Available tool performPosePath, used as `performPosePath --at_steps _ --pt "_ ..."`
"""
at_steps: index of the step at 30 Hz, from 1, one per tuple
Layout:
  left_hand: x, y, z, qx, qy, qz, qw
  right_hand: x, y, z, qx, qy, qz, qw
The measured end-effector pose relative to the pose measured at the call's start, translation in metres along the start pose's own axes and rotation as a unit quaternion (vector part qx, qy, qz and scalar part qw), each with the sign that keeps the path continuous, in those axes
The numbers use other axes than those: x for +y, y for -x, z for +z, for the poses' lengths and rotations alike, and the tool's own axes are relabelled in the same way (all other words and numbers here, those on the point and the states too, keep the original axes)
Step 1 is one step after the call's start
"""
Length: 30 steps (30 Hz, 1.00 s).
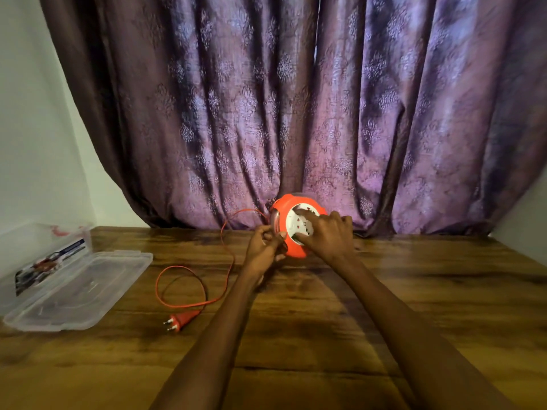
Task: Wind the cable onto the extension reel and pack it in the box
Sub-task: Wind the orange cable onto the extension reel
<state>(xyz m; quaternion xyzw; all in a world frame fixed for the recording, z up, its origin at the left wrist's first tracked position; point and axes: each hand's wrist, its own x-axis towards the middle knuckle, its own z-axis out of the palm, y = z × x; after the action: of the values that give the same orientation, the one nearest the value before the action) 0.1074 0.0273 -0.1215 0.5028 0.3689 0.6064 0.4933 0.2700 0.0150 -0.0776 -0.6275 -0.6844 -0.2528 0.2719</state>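
Note:
An orange extension reel (284,209) with a white socket face stands tilted on its edge at the far side of the wooden table. My left hand (264,247) grips the reel's left rim, fingers curled around it where the cable enters. My right hand (328,232) lies over the white face, its index finger and thumb pressed on it. The orange cable (225,255) leaves the reel to the left, runs toward me and makes a loose loop on the table. It ends in an orange two-pin plug (180,320). A clear plastic box (44,255) stands open at the far left.
The box's clear lid (88,291) lies flat on the wooden table (414,291), hinged open toward me. A purple patterned curtain (296,113) hangs right behind the reel. White walls close in at both far corners.

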Motion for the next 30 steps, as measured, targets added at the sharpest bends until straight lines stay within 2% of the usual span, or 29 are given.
performPosePath --at_steps 2,4,6,11,12,15,16,17,18,19,20,22,23,24,25,27,30 --pt "-0.005 0.002 0.005 0.008 -0.010 0.020 1.000 -0.006 -0.003 0.002 -0.039 -0.106 0.098 0.989" --pt "-0.010 0.004 0.007 0.012 -0.014 0.037 0.999 -0.009 -0.005 0.004 -0.084 -0.221 0.167 0.957" --pt "-0.014 0.004 0.006 0.024 -0.025 0.056 0.998 -0.011 -0.007 0.008 -0.098 -0.315 0.223 0.917" --pt "-0.021 0.000 0.000 0.045 -0.067 0.091 0.993 -0.017 -0.008 0.017 -0.098 -0.421 0.302 0.850" --pt "-0.022 0.000 0.000 0.048 -0.067 0.093 0.992 -0.019 -0.010 0.017 -0.103 -0.470 0.325 0.815" --pt "-0.023 0.001 0.001 0.054 -0.056 0.099 0.992 -0.026 -0.009 0.016 -0.117 -0.608 0.401 0.675" --pt "-0.024 0.000 0.001 0.057 -0.059 0.104 0.991 -0.028 -0.007 0.017 -0.120 -0.621 0.410 0.657" --pt "-0.025 -0.001 -0.001 0.058 -0.060 0.106 0.991 -0.029 -0.005 0.018 -0.122 -0.622 0.405 0.659" --pt "-0.026 -0.003 -0.002 0.059 -0.054 0.103 0.991 -0.029 -0.003 0.019 -0.123 -0.614 0.387 0.677" --pt "-0.026 -0.004 -0.005 0.062 -0.039 0.094 0.993 -0.028 -0.001 0.019 -0.126 -0.590 0.356 0.713" --pt "-0.025 -0.004 -0.008 0.068 -0.014 0.081 0.994 -0.025 0.001 0.018 -0.130 -0.542 0.317 0.767" --pt "-0.022 -0.007 -0.017 0.080 0.041 0.045 0.995 -0.018 0.003 0.016 -0.098 -0.371 0.234 0.893" --pt "-0.021 -0.008 -0.021 0.083 0.053 0.029 0.995 -0.014 0.005 0.015 -0.055 -0.288 0.167 0.941" --pt "-0.019 -0.010 -0.026 0.083 0.055 0.015 0.995 -0.010 0.006 0.014 -0.012 -0.232 0.070 0.970" --pt "-0.019 -0.010 -0.031 0.080 0.052 0.005 0.995 -0.007 0.007 0.012 0.013 -0.191 -0.043 0.981" --pt "-0.018 -0.011 -0.038 0.080 0.050 -0.006 0.996 0.000 0.004 0.009 0.006 -0.125 -0.232 0.965" --pt "-0.016 -0.013 -0.044 0.081 0.040 -0.014 0.996 -0.001 -0.001 -0.001 -0.020 -0.018 -0.344 0.938"
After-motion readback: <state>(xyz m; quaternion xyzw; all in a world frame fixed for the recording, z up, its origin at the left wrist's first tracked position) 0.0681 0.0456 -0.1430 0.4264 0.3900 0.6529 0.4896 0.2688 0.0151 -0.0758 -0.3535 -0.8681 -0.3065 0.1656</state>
